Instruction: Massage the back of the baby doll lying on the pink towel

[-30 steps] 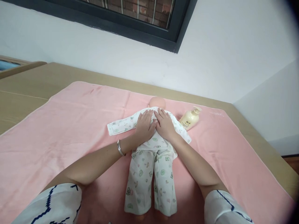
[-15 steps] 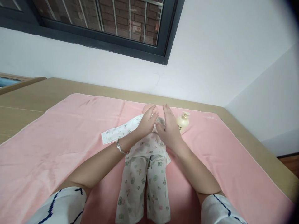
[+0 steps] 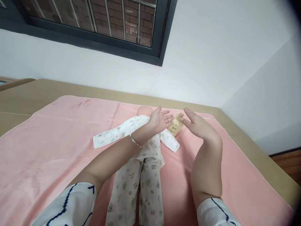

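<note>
A baby doll (image 3: 144, 110) lies on its back in a white printed top (image 3: 122, 129) and matching trousers (image 3: 150, 188), its sleeves stretched to both sides. Palm up over the doll's chest, my left hand (image 3: 160, 121) has its fingers spread and holds nothing. To the right my right hand (image 3: 199, 125) is raised with fingers stretched, its thumb side close to a yellow pump bottle (image 3: 176, 125). Whether it touches the bottle I cannot tell. My left forearm hides part of the doll's top.
Under the doll is a pink mat (image 3: 70, 131) on a wooden tabletop (image 3: 44, 91). Behind it rises a white wall (image 3: 188, 72) with a dark-framed window (image 3: 157, 53). A wooden edge (image 3: 18, 84) shows at the far left.
Both hands were close together above the doll's chest. My right hand has moved right toward the pump bottle, and my left hand has turned palm up. The view has shifted slightly.
</note>
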`<action>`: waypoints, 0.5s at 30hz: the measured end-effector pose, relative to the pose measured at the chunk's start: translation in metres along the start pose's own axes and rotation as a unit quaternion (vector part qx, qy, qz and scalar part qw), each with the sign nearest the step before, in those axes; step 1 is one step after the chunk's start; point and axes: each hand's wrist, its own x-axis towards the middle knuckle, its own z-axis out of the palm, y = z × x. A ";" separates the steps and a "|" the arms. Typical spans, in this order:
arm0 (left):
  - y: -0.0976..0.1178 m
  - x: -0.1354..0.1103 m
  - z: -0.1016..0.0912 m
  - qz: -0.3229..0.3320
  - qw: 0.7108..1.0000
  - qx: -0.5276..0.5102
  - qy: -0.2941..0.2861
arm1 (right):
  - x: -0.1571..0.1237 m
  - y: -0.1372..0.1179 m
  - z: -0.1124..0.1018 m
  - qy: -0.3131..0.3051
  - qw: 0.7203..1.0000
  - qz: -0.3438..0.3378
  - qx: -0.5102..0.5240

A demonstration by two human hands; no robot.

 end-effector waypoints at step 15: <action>0.011 0.007 0.013 0.008 0.997 -0.074 -0.029 | 0.020 -0.009 0.017 -0.002 0.998 -0.029 -0.058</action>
